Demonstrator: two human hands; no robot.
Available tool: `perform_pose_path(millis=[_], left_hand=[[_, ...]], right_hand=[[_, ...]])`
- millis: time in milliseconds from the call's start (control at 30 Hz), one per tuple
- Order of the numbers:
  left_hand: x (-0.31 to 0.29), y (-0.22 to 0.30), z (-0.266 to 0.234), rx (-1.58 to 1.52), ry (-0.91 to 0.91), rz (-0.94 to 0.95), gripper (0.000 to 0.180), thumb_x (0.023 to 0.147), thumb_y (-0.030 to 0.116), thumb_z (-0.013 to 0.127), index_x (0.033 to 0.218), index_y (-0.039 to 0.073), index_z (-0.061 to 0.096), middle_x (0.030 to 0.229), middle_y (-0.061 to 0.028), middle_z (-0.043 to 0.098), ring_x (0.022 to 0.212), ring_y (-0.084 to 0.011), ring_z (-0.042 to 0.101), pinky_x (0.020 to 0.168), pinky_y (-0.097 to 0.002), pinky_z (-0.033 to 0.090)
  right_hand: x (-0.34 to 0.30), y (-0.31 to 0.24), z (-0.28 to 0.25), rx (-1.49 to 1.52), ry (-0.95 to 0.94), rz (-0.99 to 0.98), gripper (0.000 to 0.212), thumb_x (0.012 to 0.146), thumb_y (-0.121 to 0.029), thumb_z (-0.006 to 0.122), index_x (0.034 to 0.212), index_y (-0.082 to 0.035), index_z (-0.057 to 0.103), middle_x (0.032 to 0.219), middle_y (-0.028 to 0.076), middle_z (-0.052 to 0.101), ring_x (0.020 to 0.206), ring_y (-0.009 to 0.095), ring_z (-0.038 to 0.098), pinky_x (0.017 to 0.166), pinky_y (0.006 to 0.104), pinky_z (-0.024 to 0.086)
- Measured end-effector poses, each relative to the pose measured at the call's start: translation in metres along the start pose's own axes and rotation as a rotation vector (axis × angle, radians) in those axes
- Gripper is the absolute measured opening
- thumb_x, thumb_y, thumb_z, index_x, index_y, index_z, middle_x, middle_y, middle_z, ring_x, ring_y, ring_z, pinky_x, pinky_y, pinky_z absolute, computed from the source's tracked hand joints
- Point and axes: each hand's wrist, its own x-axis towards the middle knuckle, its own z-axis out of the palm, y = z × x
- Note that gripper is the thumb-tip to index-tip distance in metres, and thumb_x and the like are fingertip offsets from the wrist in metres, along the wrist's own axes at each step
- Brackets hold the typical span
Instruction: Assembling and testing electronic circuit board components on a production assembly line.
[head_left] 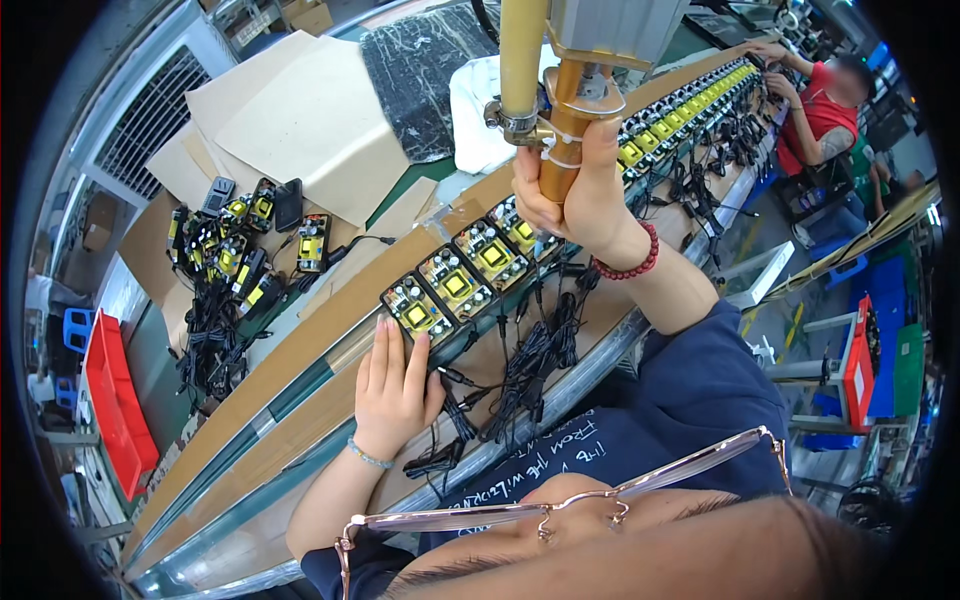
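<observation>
My right hand (585,205) is wrapped around an orange cylinder (563,160), part of a dispensing-like tool hanging from above. A thick yellow hose (521,60) with a metal clamp runs beside it, and a grey metal block (615,25) sits on top. The cylinder's lower end is hidden by the hand. Below it runs a long row of power-adapter circuit boards in black cases, each with a yellow transformer. My left hand (393,385) lies with fingers stretched out, fingertips touching the edge of the nearest circuit board (417,313). More boards (457,284) follow it in line.
Black cables (535,365) with plugs hang along the row's near side. At left lies a pile of boards (235,240) with cables on cardboard (300,120). A red bin (118,405) stands far left. A co-worker in red (825,115) handles the row's far end.
</observation>
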Motion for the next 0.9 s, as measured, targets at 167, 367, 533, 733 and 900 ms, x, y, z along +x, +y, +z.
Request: perform_pose_path(millis=[167, 367, 533, 733, 900], left_hand=[[0.002, 0.000, 0.000, 0.046, 0.029, 0.016, 0.053, 0.075, 0.020, 0.062, 0.123, 0.000, 0.055, 0.129, -0.0317, 0.049, 0.120, -0.0391, 0.051, 0.091, -0.0364, 0.044], [0.001, 0.000, 0.001, 0.058, 0.029, 0.016, 0.054, 0.074, 0.020, 0.062, 0.124, 0.000, 0.055, 0.129, -0.0318, 0.049, 0.120, -0.0392, 0.051, 0.091, -0.0361, 0.044], [0.001, 0.001, 0.001, 0.059, 0.033, 0.010, 0.054, 0.074, 0.020, 0.062, 0.124, 0.000, 0.055, 0.129, -0.0317, 0.050, 0.121, -0.0390, 0.051, 0.092, -0.0358, 0.044], [0.003, 0.007, -0.003, -0.024, 0.041, -0.051, 0.055, 0.073, 0.020, 0.062, 0.124, 0.000, 0.055, 0.129, -0.0300, 0.050, 0.120, -0.0377, 0.051, 0.091, -0.0359, 0.043], [0.012, 0.019, -0.006, -0.200, 0.101, -0.175, 0.056, 0.073, 0.021, 0.062, 0.124, 0.000, 0.055, 0.128, -0.0280, 0.052, 0.119, -0.0363, 0.053, 0.090, -0.0360, 0.043]], right_hand=[[0.003, 0.000, -0.001, 0.001, -0.041, -0.006, 0.086, 0.082, -0.081, 0.027, 0.092, 0.000, 0.053, 0.042, -0.001, 0.040, 0.028, 0.008, 0.026, 0.031, 0.0211, 0.025], [0.004, -0.007, 0.006, -0.049, -0.037, 0.003, 0.086, 0.085, -0.079, 0.025, 0.097, 0.002, 0.052, 0.042, -0.001, 0.040, 0.028, 0.007, 0.026, 0.031, 0.0202, 0.025], [0.006, -0.006, 0.009, 0.011, -0.008, -0.093, 0.078, 0.092, -0.069, 0.026, 0.090, 0.003, 0.056, 0.039, 0.000, 0.039, 0.027, 0.006, 0.025, 0.030, 0.0181, 0.024], [0.011, -0.010, 0.005, -0.006, -0.046, -0.109, 0.081, 0.091, -0.071, 0.024, 0.094, 0.004, 0.056, 0.040, 0.000, 0.040, 0.026, 0.006, 0.027, 0.030, 0.0179, 0.025], [0.015, -0.020, 0.002, -0.024, -0.104, -0.164, 0.081, 0.090, -0.072, 0.024, 0.100, 0.003, 0.054, 0.056, 0.004, 0.052, 0.028, 0.005, 0.032, 0.030, 0.0186, 0.028]])
